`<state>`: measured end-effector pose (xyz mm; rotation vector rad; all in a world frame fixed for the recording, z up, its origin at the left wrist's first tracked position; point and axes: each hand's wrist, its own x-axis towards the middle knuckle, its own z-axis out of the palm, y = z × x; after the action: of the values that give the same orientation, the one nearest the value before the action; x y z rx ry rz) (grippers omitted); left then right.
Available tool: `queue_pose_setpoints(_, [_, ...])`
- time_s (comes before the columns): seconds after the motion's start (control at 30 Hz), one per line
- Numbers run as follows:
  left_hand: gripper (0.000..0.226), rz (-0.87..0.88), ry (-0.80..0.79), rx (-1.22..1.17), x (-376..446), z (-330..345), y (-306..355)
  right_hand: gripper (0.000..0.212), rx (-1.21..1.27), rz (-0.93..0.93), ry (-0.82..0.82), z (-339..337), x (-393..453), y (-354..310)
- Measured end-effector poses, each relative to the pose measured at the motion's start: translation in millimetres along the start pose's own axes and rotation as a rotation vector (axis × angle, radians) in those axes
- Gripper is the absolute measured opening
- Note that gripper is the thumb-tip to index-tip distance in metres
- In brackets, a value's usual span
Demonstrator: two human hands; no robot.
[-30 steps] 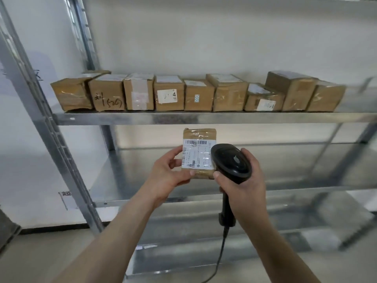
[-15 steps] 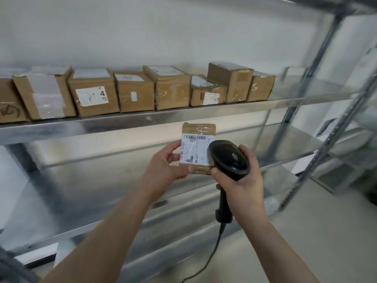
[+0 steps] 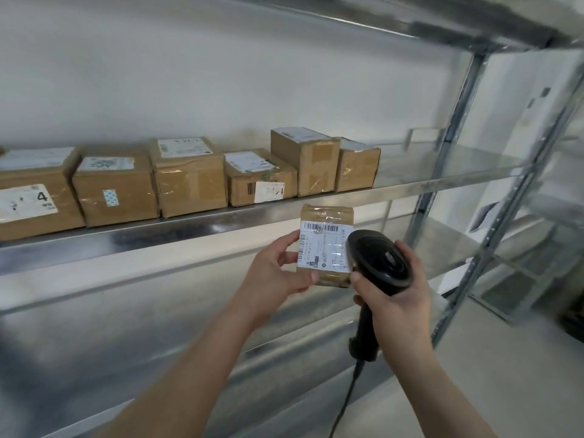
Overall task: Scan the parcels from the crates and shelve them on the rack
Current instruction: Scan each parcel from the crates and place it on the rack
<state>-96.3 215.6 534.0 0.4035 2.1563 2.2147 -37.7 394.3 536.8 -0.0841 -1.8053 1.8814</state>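
Pinched between the thumb and fingers of the left hand [image 3: 278, 273], a small taped cardboard parcel [image 3: 325, 245] stands upright at frame centre, its glossy white barcode label facing the camera (the print is too small to read). Beside it, the right hand [image 3: 395, 298] grips a black corded scanner [image 3: 379, 263], whose rounded head overlaps the parcel's right edge. Behind, brown boxes [image 3: 189, 175] line the galvanised metal rack [image 3: 347, 197], the leftmost cut off by the frame.
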Motion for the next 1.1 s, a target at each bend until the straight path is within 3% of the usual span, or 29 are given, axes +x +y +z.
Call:
queue_pose_setpoints(0.2, [0.077, 0.045, 0.090, 0.055, 64, 77, 10, 0.077, 0.064, -0.021, -0.025, -56, 90, 11])
queue_pose_setpoints(0.37, [0.074, 0.081, 0.177, 0.101, 110, 138, 23, 0.086, 0.113, -0.036, -0.055, -96, 161, 10])
queue_pose_setpoints(0.53, [0.067, 0.110, 0.249, 0.170, 145, 181, 31, 0.077, 0.112, -0.065, -0.095, -126, 216, 11])
queue_pose_setpoints(0.93, [0.053, 0.340, 0.325, 0.575, 182, 213, 44, 0.072, 0.152, -0.096, -0.080, -131, 265, 0])
queue_pose_setpoints(1.1, [0.043, 0.394, 0.458, 0.746, 193, 216, 45, 0.069, 0.189, -0.075, -0.145, -123, 289, -2])
